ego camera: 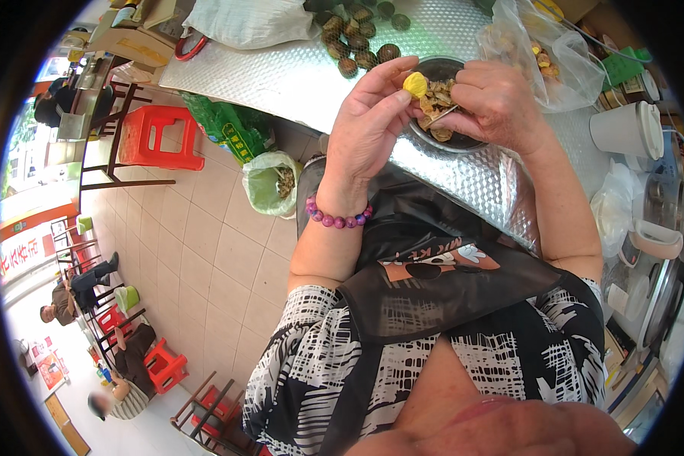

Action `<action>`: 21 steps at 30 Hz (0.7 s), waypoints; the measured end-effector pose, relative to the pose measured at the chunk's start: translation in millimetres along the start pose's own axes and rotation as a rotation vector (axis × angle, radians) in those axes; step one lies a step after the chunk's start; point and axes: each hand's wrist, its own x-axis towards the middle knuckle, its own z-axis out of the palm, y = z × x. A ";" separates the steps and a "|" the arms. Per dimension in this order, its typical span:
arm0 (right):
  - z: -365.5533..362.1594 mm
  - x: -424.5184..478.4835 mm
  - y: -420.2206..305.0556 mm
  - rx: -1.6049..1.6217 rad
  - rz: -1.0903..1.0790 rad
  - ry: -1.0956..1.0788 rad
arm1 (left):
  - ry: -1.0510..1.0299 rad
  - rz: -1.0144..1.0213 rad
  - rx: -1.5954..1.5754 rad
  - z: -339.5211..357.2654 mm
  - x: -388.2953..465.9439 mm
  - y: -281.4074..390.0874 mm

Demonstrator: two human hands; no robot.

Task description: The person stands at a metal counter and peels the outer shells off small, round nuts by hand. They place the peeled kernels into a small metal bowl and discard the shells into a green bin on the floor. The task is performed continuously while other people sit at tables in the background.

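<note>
My left hand, with a beaded bracelet at the wrist, pinches a yellow, ridged kernel, seemingly a peeled chestnut, between thumb and fingertips. Close beside it, my right hand is closed on a thin metal tool; its exact kind cannot be told. Both hands are over a dark metal bowl that holds brown shell pieces. Behind my left hand, several round brown nuts, apparently chestnuts, lie on the metal-topped table. A clear plastic bag beyond my right hand contains yellow and brown pieces.
A white woven sack and a red ring-shaped handle lie at the table's far left. A lined bin stands on the floor beside a red stool. A white lidded cup stands right. Two people are seated at lower left.
</note>
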 end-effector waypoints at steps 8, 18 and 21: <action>-3.4 -0.8 4.0 0.024 -0.016 -0.009 | -0.105 -0.023 -0.112 -15.0 4.3 -1.0; 0.1 -8.0 13.9 -0.014 0.129 0.017 | -0.075 -0.004 -0.058 -16.6 5.3 -3.1; -1.3 -5.3 9.4 0.042 0.173 0.046 | -0.080 -0.022 -0.029 -11.7 4.5 -4.7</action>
